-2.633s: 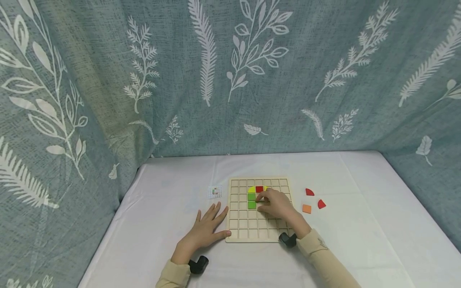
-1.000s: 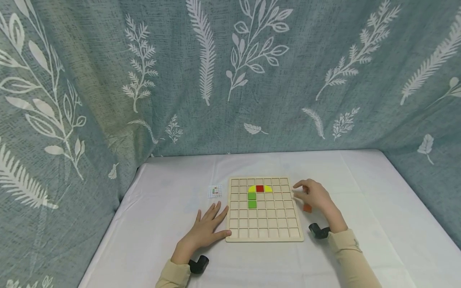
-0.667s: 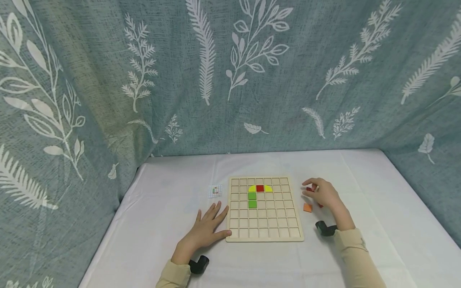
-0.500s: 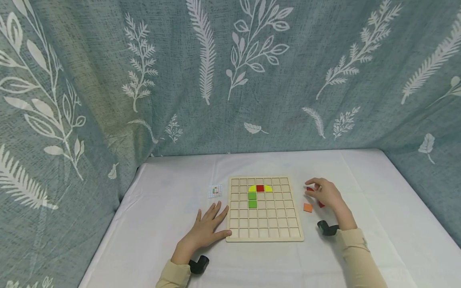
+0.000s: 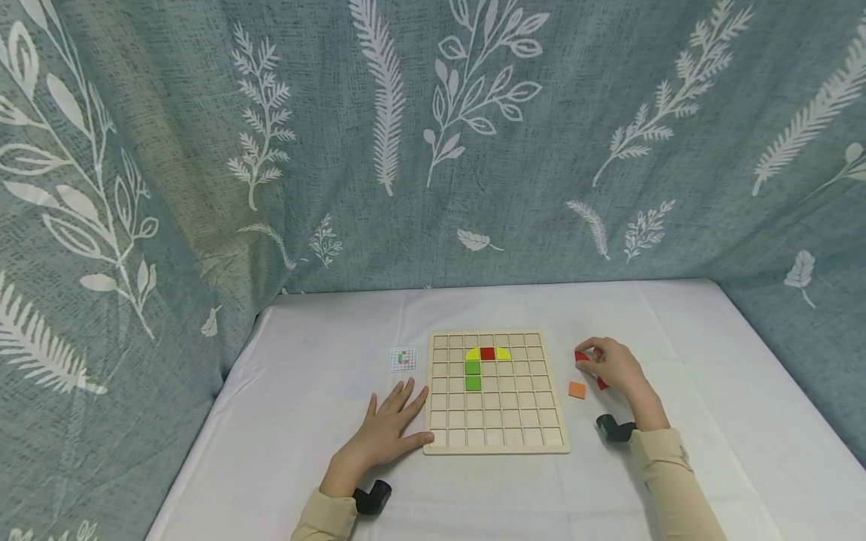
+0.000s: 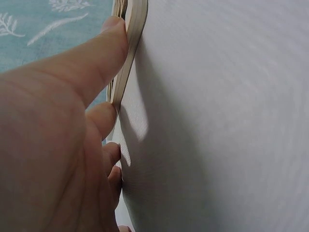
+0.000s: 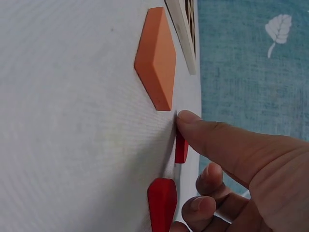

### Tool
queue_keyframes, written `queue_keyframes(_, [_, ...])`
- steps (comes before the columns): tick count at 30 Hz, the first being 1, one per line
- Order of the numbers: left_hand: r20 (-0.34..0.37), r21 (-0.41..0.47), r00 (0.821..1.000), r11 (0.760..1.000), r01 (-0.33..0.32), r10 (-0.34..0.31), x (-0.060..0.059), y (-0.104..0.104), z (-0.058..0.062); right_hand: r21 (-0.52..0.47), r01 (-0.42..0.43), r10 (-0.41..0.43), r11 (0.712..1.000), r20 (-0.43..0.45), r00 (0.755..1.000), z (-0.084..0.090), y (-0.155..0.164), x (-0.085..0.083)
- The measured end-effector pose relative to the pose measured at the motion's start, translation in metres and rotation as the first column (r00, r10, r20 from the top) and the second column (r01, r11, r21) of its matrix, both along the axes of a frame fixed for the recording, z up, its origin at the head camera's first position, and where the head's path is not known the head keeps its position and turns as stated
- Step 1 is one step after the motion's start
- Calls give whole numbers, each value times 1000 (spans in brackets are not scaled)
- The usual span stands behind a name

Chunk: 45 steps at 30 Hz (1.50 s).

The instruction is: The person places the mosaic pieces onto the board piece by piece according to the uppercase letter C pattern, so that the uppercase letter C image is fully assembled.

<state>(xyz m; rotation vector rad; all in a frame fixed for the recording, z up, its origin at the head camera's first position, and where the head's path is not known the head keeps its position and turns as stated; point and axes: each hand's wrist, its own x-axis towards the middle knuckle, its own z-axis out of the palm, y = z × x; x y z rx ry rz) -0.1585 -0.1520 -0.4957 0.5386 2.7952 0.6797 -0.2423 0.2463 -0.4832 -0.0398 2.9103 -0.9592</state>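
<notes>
Right hand [image 5: 612, 366] grip pinching a red quarter-round piece [image 5: 580, 358] on the desk [image 5: 325, 451] right of the grid board [image 5: 497, 439]; left hand [image 5: 386, 432] flat, fingers spread, steadying board edge. Shallow fingertip pinch could slip, dropping the piece onto the orange square [image 5: 576, 389]

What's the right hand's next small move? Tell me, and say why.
Probably close the pinch and lift the red piece. The right hand has its thumb against that piece's edge on the table, with the curled fingers just short of it. The left hand lies flat, its thumb against the board, steadying it.
</notes>
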Motion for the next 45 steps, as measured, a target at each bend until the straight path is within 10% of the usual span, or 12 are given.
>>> queue_keyframes(45, [8,18,1000,1000,-7,7,0,1,1,-38,-108,106,993,-55,993,6,-39,6])
